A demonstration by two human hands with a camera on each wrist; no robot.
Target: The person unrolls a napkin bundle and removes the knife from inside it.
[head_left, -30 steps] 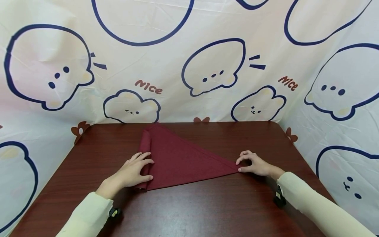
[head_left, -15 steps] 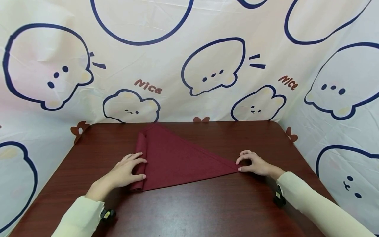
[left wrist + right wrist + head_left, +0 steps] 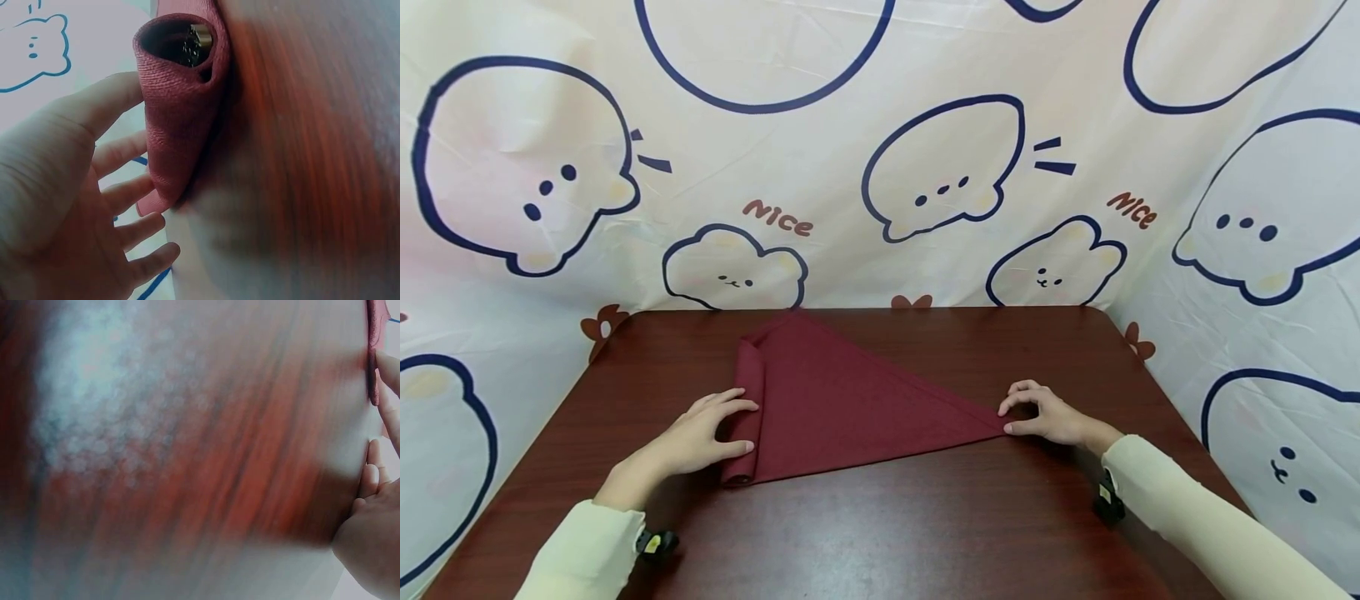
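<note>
Two hands work a maroon cloth point(image 3: 857, 400) spread as a triangle on the brown table point(image 3: 925, 517), its far point near the table's back edge. The left hand point(image 3: 696, 433) lies relaxed against the roll point(image 3: 747, 412) along the cloth's left edge, fingers straight and touching it, thumb at the near end (the left wrist view shows the roll point(image 3: 178, 112) as an open tube beside the outstretched fingers point(image 3: 128, 187)). The right hand point(image 3: 1048, 417) pinches the cloth's right tip between thumb and forefinger, held down at the table. Both sleeves are cream. Behind the table hangs a white sheet point(image 3: 880, 150) printed with cartoon animals.
</note>
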